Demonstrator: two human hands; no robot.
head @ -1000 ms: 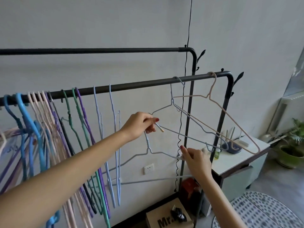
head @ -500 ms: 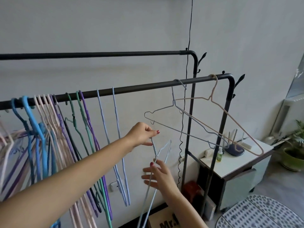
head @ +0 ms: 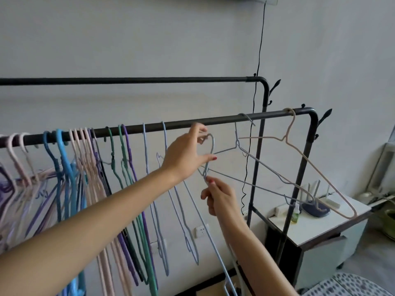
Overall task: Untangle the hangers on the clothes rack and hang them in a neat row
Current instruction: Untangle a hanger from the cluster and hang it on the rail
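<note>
A pale blue wire hanger [head: 208, 165] is being held up just below the front rail [head: 213, 123] of the clothes rack, its hook [head: 210, 142] not yet over the bar. The hook is being pinched by the fingers and thumb of the left hand [head: 187, 155], while the twisted neck just beneath is being gripped by the curled fingers of the right hand [head: 220, 197], directly below the left one. To the left of both hands, a packed row of hangers [head: 85, 167] in pink, blue, purple and green is being carried by the rail, with two more pale blue ones [head: 164, 189] hanging nearest the left wrist. To the right of the hands, another blue wire hanger [head: 267, 167] and a pink hanger [head: 320, 167] are being borne at an angle, crossing each other. Beyond the right hand, a white cabinet [head: 320, 227] is being partly hidden by the rack's post.
</note>
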